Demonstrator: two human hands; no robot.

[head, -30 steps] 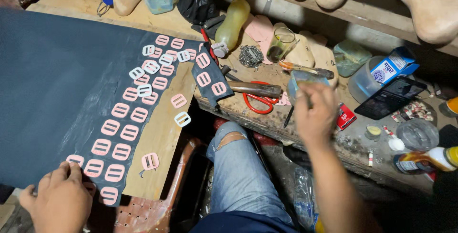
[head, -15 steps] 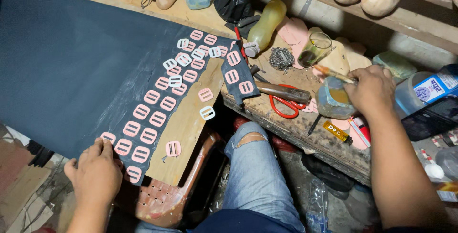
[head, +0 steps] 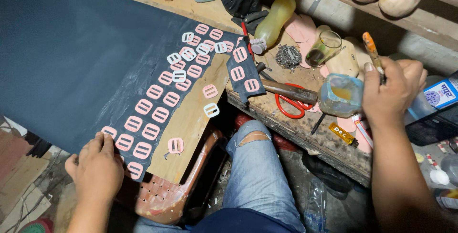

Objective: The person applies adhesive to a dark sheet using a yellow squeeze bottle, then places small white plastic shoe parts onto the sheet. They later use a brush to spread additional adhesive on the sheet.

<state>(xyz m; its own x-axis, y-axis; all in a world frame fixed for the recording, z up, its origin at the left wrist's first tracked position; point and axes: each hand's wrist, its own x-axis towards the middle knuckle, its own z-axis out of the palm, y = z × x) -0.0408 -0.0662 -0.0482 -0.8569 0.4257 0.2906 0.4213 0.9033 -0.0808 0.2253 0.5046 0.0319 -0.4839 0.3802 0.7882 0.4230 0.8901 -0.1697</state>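
Hands: left hand fingers flat on one dark sheet, right hand gripping one brush.

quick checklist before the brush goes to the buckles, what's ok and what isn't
1. Brush gripped in right hand: ok.
2. Glue on the bristles: cannot tell, tip hidden behind the hand.
3. Small blue tub upright beside the right hand: ok.
4. Left hand pressing the dark sheet at its near corner: ok.
5. Pink buckles in neat rows: not ok, the far ones lie jumbled and some are off the sheet on the wooden board.
6. Red scissors away from the sheet: ok.
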